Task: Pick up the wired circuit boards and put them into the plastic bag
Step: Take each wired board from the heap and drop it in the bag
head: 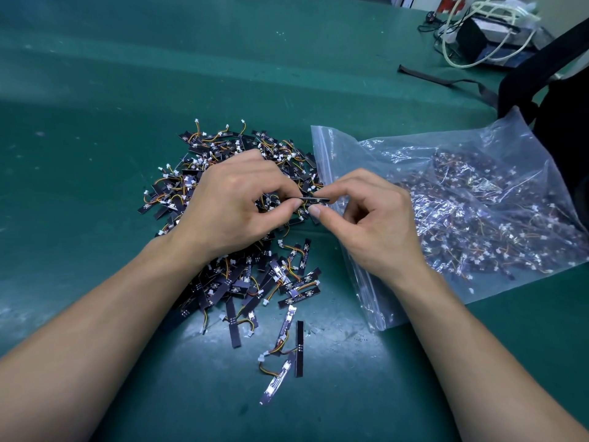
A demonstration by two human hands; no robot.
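A heap of small dark wired circuit boards (242, 279) with orange and yellow wires and white plugs lies on the green table. Over the heap, my left hand (236, 202) and my right hand (369, 215) pinch the two ends of one thin dark circuit board (314, 198), held level and seen edge-on. Just right of my hands lies a clear zip plastic bag (471, 199), its mouth toward the heap, with many boards inside. My right wrist rests over the bag's mouth edge.
A few stray boards (287, 346) lie nearer to me on the green mat (95, 122). At the far right are a black strap (446, 79), a dark bag (561, 90), and a box with white cables (490, 30).
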